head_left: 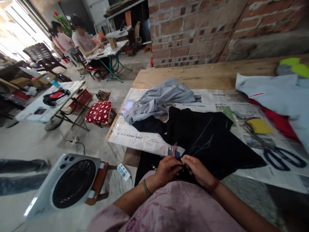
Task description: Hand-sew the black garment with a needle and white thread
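A black cloth (193, 129) lies across the table's near edge and drops toward my lap, with loose pale thread (204, 140) on top. My left hand (166, 169), a green bracelet at its wrist, is closed on a small edge of this cloth. Close beside it, my right hand (196, 169), with a red bracelet, pinches the same edge, fingertips almost touching the left ones. Whether a needle is between the fingers is too small to tell. Beyond the black cloth, a grey garment (161, 96) lies crumpled.
Dark-handled scissors (277, 156) rest on the newspaper-covered table (149, 141) at right, near a yellow piece (259, 126) and a light garment (272, 90). A fan (74, 180) stands at lower left, near a red stool (98, 112). Two people sit at the back left.
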Demonstrator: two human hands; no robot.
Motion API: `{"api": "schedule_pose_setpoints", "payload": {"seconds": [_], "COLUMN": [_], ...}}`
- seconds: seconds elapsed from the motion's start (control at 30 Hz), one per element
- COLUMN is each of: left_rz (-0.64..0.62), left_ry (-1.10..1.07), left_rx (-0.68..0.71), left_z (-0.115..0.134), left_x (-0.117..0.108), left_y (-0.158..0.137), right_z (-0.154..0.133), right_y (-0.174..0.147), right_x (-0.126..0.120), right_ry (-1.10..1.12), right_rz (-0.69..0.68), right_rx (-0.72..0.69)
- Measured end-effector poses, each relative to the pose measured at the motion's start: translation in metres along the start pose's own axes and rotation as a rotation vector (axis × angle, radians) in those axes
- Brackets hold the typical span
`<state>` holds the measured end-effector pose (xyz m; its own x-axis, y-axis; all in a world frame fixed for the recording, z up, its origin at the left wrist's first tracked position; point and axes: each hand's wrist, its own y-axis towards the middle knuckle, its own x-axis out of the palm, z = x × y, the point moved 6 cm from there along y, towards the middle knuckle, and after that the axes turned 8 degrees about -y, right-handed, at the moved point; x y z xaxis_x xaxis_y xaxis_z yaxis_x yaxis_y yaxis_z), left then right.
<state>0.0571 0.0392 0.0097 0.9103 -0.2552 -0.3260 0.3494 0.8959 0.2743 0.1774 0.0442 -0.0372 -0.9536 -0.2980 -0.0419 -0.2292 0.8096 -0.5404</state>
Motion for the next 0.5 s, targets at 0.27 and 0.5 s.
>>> {"api": "schedule_pose_setpoints", "payload": {"seconds": [0.27,0.5], "left_rz": [-0.055,-0.04], "left_ry": [0.073,-0.049], "left_rx": [-0.065,-0.216], "left_z": [-0.002,-0.008], "left_x": [0.002,-0.004], "left_y": [0.016,0.018], "right_z": [-0.014,-0.02], "right_y": [0.0,0.003], "right_x": [-0.005,-0.004], "right_ry": [-0.032,-0.065], "right_rz": [0.013,0.066], "right_rx": [-0.043,-0.122]}}
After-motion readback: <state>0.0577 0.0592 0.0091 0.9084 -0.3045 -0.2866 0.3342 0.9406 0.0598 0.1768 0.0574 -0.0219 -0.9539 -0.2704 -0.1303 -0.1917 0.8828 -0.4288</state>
